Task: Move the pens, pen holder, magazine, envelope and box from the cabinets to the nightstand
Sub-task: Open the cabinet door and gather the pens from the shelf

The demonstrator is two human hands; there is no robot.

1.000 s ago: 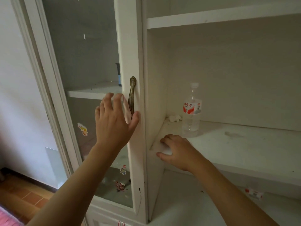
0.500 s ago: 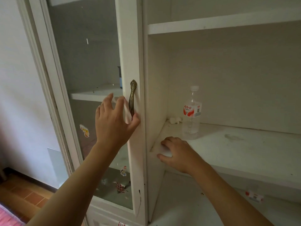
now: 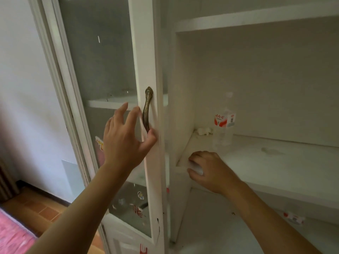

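Observation:
No pens, pen holder, magazine, envelope or box show in the head view. My left hand (image 3: pixel 124 142) is at the white glass cabinet door (image 3: pixel 141 52). Its fingers are spread just left of the brass handle (image 3: pixel 148 109), and the thumb presses the door stile below the handle. My right hand (image 3: pixel 211 169) rests on the front edge of the open middle shelf (image 3: pixel 275 162), fingers on top and thumb on the front face. Behind the glass, an inner shelf (image 3: pixel 110 103) looks bare where I can see it.
A clear water bottle (image 3: pixel 222 131) with a red and white label stands at the back left of the middle shelf, beside a crumpled white scrap (image 3: pixel 203 132). A small red and white packet (image 3: pixel 293 217) lies on the lower shelf. Stickers dot the lower glass (image 3: pixel 136 210).
The door's handle edge has swung slightly away from the cabinet frame. A dark blue item seen earlier behind the glass is now hidden by the stile. My right hand has stayed put.

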